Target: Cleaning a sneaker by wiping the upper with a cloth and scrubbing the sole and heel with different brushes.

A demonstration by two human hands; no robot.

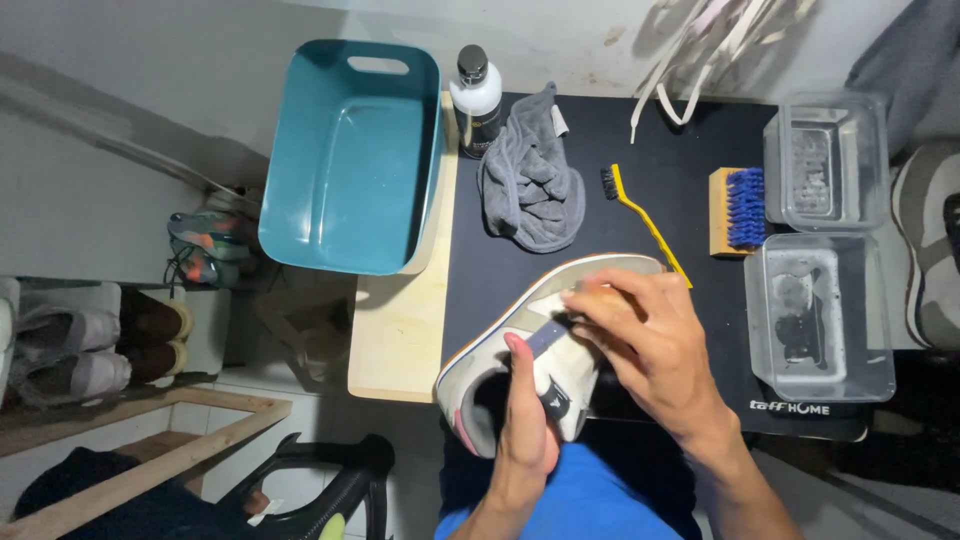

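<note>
- Head view, nearest the camera: bright blue fabic over the person's lap (575, 495) fills the bottom edge, with both bare forearms rising from it.
- Left hand (528, 415) reaches into the opening of a worn grey-and-white low-top sneaker with an orange-edged sole (520, 350); the thumb lies along the outside of the tongue, and the other fingers are hidden inside, so I cannot tell how they sit.
- Right hand (645, 335) arches over the top of the sneaker, fingers curled and pressed together around something pale and small at the fingertips; what it is cannot be made out.
- Position of the sneaker: it tilts on its side at the near edge of a black table mat (640, 140), clamped between the two hands, toe pointing away and to the right.
- Progress, as a judgement: cleaning looks mid-way, because the upper shows grey grime and two clear plastic tubs of cloudy water (820, 310) stand to the right.
- Unused just now: a yellow-handled narrow brush with black bristles (645, 220), touching the toe, a wooden block brush with blue bristles (738, 210), a crumpled grey cloth (530, 185) and a white bottle with a dark cap (476, 100).
- Further left: a teal plastic basin (350, 160), tipped against the wall.
</note>
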